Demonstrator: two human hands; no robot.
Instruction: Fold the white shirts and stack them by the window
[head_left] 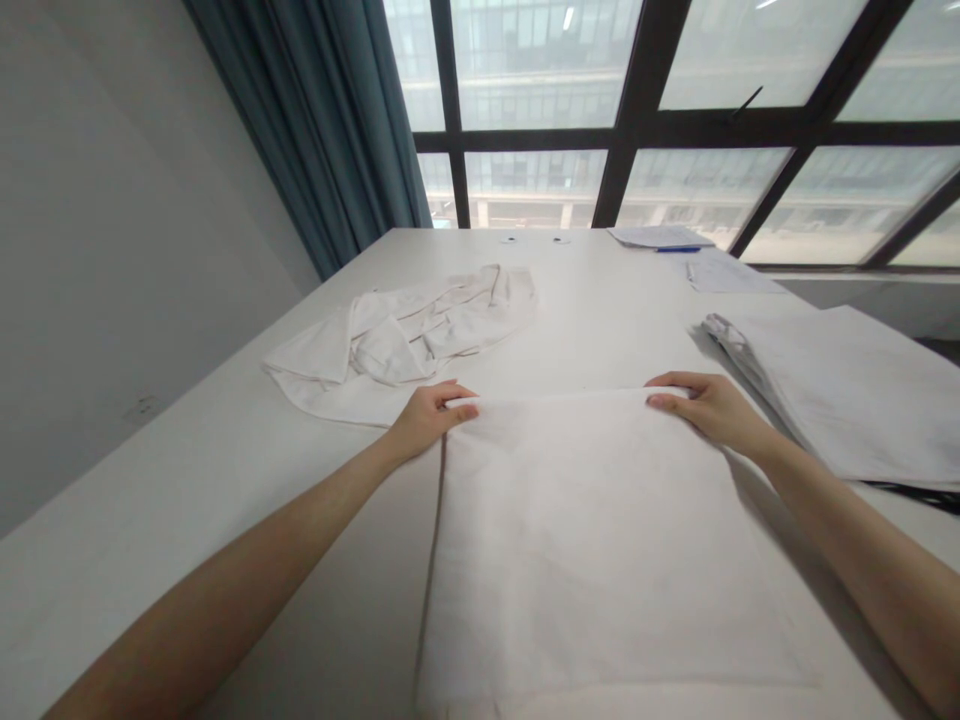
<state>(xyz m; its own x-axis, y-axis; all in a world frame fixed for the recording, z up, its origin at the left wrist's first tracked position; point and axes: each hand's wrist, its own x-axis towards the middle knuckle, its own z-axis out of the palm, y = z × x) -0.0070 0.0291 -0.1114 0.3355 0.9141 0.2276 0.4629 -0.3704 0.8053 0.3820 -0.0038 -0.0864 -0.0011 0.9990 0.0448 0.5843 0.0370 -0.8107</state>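
A white cloth [600, 540] lies flat on the white table [225, 480] in front of me, folded over with a straight far edge. My left hand [427, 415] pinches the far left corner of that edge, fingers closed on the fabric. My right hand [709, 405] grips the far right corner in the same way. Both forearms reach forward along the cloth's two sides.
A crumpled white cloth [405, 340] lies beyond my left hand. A stack of folded white cloths [847, 390] sits at the right. Papers [720, 270] and a blue pen [677, 249] lie near the window. A teal curtain [330, 130] hangs at the back left.
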